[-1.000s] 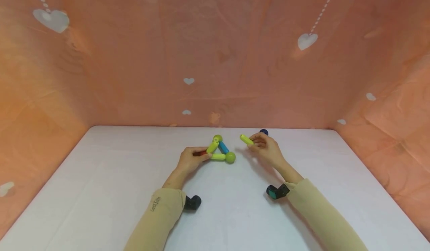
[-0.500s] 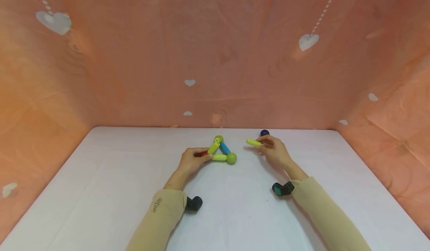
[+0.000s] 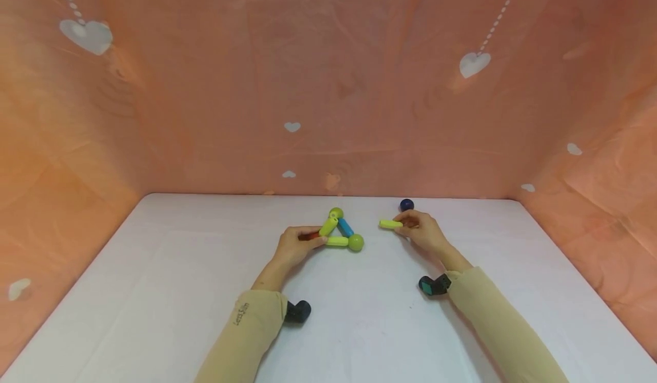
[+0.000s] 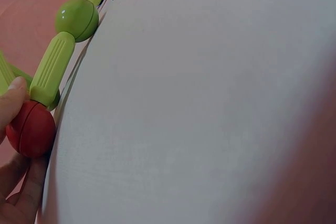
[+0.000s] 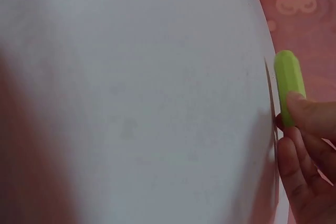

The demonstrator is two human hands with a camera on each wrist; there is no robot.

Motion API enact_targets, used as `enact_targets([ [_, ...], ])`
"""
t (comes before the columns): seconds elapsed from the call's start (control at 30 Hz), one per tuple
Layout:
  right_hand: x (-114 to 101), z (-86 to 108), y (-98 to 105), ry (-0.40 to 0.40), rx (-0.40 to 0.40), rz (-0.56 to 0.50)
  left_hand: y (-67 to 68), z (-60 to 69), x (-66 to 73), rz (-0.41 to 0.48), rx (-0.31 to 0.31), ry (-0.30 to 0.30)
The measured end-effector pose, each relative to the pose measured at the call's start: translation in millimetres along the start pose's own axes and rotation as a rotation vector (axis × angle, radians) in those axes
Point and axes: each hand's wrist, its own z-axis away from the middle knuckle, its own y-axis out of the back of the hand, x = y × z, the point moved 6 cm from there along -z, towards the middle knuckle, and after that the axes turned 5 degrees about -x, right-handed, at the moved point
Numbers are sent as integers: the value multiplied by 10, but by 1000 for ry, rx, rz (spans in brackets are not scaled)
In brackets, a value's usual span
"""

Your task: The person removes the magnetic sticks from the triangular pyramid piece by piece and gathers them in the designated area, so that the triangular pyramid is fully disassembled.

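In the head view my left hand [image 3: 295, 246] grips a red ball [image 4: 31, 128] at the left corner of a triangle built from rods and balls. A lime-green rod [image 3: 337, 241] runs from that ball to a green ball [image 3: 356, 242] at the right corner. A blue rod [image 3: 345, 227] joins it to another green ball [image 3: 336, 213] at the back. A second lime rod [image 3: 328, 226] slants up from the red ball. Apart from the triangle, my right hand [image 3: 423, 232] pinches a loose lime-green rod [image 5: 289, 80] by one end, thumb against fingers.
A dark blue ball [image 3: 406, 204] sits at the table's back edge, just behind my right hand. The white table [image 3: 354, 314] is bordered by orange cloth [image 3: 328, 86] at the back and sides. Small black cameras [image 3: 435, 285] are worn on both wrists.
My right hand has drawn the loose rod rightward, away from the triangle, and turned it level. The dark blue ball shows more fully. My left hand keeps its hold on the red ball.
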Motion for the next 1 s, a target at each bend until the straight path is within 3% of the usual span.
enact_targets([
  [0.33,-60,4,-3,65,10,12,-4,1,14,8,-8,-7],
  [0.67,-22,-40,-40,-19,-16,13,-8,14,19,-12,-2,8],
  [1.0,-80,-28,11,8,-23,54,-14,-15,-7,-9,1,-1],
])
